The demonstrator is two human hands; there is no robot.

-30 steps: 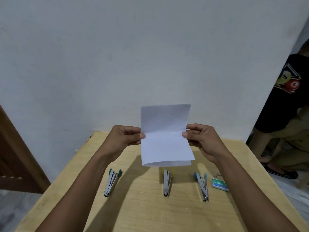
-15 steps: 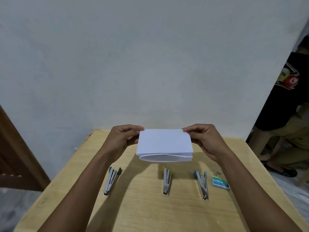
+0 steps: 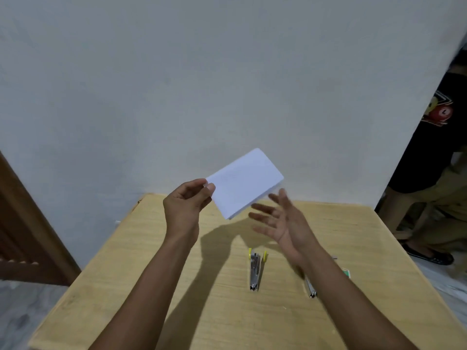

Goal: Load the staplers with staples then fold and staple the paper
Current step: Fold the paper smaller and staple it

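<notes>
The left hand (image 3: pixel 185 205) pinches one corner of the folded paper (image 3: pixel 244 183) between its fingers (image 3: pixel 209 189), above the worktop's far edge; the right hand (image 3: pixel 283 221) is spread open and empty. Held by one corner, the fold may spring open or slip. The stapler (image 3: pixel 255 271) lies mid-worktop under the right arm, which could knock it.

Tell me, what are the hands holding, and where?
The left hand pinches the folded paper at its left corner. The right hand is open, holding nothing.

wooden table (image 3: pixel 156 286), two staplers (image 3: pixel 254 271) (image 3: pixel 310 289), staple box (image 3: pixel 347 272)
</notes>
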